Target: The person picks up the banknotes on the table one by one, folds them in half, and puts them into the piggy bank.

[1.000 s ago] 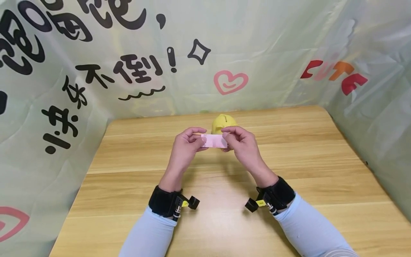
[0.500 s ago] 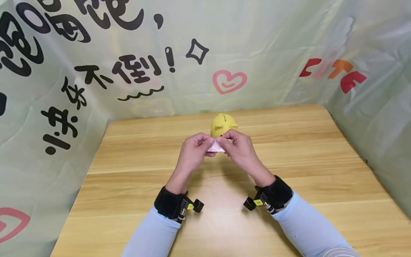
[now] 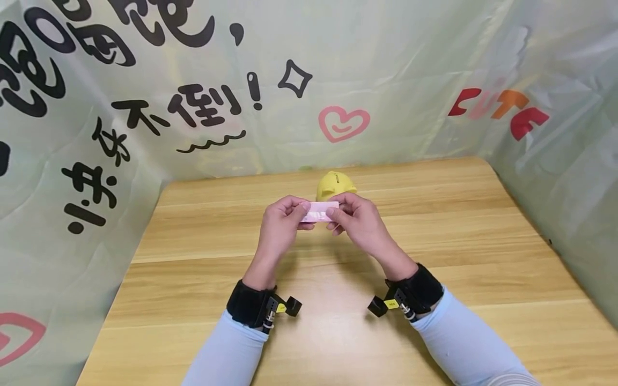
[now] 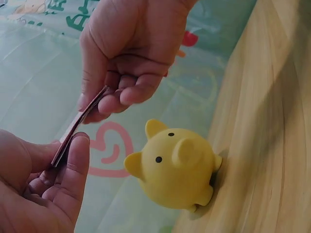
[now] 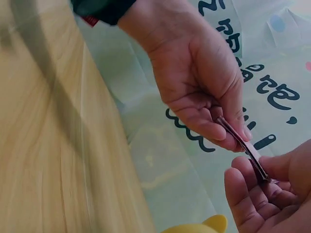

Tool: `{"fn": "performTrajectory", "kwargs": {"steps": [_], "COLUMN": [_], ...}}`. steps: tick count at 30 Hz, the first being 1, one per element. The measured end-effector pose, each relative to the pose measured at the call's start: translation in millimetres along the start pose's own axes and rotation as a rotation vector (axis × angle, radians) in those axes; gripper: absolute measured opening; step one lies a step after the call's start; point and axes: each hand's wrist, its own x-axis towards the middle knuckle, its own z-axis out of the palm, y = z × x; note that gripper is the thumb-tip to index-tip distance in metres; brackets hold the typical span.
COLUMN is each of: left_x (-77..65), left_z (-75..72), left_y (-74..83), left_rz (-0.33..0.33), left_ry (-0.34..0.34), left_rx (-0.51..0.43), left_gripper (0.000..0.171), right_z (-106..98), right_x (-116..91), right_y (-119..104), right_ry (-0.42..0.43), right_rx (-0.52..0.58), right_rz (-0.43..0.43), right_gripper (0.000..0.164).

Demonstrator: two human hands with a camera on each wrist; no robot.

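Observation:
A small pink folded banknote (image 3: 318,211) is held level above the table between both hands. At its left end, my left hand (image 3: 279,225) pinches it between thumb and fingers. My right hand (image 3: 366,222) grips the right end, its thumb pressing on the near face. Seen edge-on in the left wrist view, the banknote (image 4: 77,128) shows thin stacked layers, slightly spread. Just behind the hands stands a yellow piggy bank (image 3: 335,184) with a slot on top; the hands partly hide it in the head view. The left wrist view shows the pig's face (image 4: 177,167) fully.
The wooden table (image 3: 193,230) extends around the hands, its far edge close behind the piggy bank. A pale printed curtain (image 3: 401,69) rises along the back and both sides. Black straps with small cameras (image 3: 251,303) sit on both wrists.
Half a second ago the hands came closer and lower, thumbs meeting over the banknote. Now they are apart and slightly raised again, with more of the banknote showing. The piggy bank stays put.

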Motion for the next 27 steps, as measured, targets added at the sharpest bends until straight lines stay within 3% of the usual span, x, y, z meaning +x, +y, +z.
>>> {"fn": "performTrajectory", "kwargs": {"steps": [5, 10, 14, 22, 27], "left_x": [0.2, 0.8, 1.1, -0.2, 0.0], "left_z": [-3.2, -5.8, -8.1, -8.5, -8.2], "left_y": [2.5, 3.5, 3.6, 6.3, 6.4], "left_rz": [-0.004, -0.078, -0.134, -0.128, -0.105], "left_ry": [-0.006, -0.1, -0.159, -0.114, -0.105], "left_rx": [-0.065, -0.161, -0.183, -0.26, -0.291], "left_gripper": [0.017, 0.018, 0.021, 0.021, 0.017], "right_z": [0.5, -1.4, -3.7, -4.8, -3.4], "right_x": [0.3, 0.3, 0.6, -0.2, -1.2], "right_y": [-3.0, -5.1, -4.0, -1.1, -1.0], "right_ry": [-0.035, 0.023, 0.044, 0.003, 0.007], "right_rx": [0.064, 0.099, 0.133, 0.249, 0.276], "right_rz": [0.052, 0.04, 0.035, 0.026, -0.005], "right_gripper": [0.024, 0.022, 0.02, 0.029, 0.026]}}
